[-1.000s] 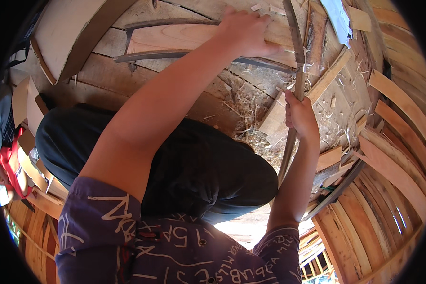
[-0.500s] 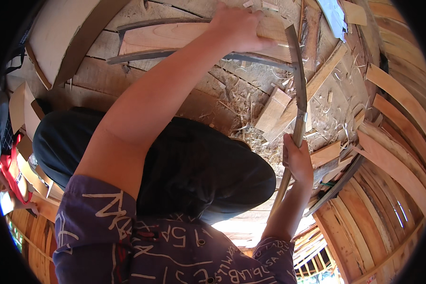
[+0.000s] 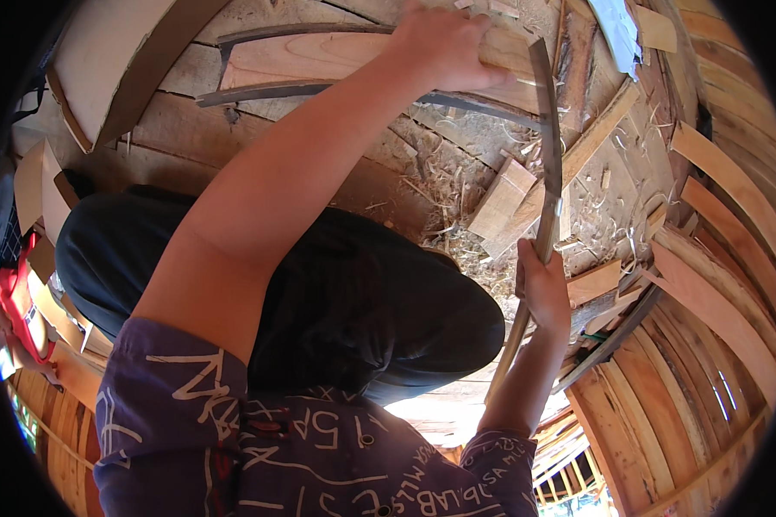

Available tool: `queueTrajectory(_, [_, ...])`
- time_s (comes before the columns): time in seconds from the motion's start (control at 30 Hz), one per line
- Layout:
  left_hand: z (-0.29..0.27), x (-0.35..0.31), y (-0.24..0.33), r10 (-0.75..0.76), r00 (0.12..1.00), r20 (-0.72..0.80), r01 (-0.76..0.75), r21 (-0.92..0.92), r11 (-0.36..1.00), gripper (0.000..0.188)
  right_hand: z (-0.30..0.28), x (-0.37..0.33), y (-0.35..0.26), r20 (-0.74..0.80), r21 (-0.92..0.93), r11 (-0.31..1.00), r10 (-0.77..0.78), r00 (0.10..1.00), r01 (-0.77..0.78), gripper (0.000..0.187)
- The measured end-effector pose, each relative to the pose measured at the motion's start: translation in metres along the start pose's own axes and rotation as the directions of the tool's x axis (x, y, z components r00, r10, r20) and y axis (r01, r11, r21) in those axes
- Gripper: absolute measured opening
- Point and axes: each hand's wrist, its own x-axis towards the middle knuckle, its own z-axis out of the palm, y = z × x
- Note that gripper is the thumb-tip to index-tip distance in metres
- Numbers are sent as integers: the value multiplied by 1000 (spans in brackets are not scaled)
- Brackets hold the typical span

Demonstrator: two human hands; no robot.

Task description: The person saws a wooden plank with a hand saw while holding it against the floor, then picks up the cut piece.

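Observation:
My left hand (image 3: 450,50) lies over the right part of a pale, curved wooden board (image 3: 310,62), its fingers bent onto the wood and the thumb stretched to the right. Dark curved strips (image 3: 272,90) run along the board's near and far sides. In my right hand (image 3: 543,284) is the long wooden handle of a knife, fingers wrapped round it just below the metal collar. The knife's dark, narrow blade (image 3: 549,129) points away from me, its tip close to the board's right end. The handle's rear runs back along my right forearm.
Shavings (image 3: 457,207) and offcut blocks (image 3: 503,196) litter the plank floor. A large cardboard-like panel (image 3: 121,69) stands at the far left, a pale blue sheet (image 3: 616,34) at the far right. Boards (image 3: 716,293) lean along the right. Another person's hand (image 3: 47,370) shows at the left edge.
The knife blade and my left hand have shifted slightly to the right, along with a small shift of the whole view. Both hands keep their holds.

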Motion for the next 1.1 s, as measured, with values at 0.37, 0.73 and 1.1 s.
queueTrajectory(0.37, [37, 4, -7, 86, 975, -205, -65, 109, 992, 79, 13, 48, -46, -42, -27, 994, -103, 994, 102, 33])
queueTrajectory(0.73, [36, -4, -8, 155, 957, -244, -136, 93, 986, 74, 20, 41, -55, -43, 30, 993, -113, 993, 115, 35])
queueTrajectory(1.1, [32, 3, -7, 44, 988, -145, -35, 66, 997, 80, 25, 47, -51, -61, 56, 993, -102, 993, 106, 35])
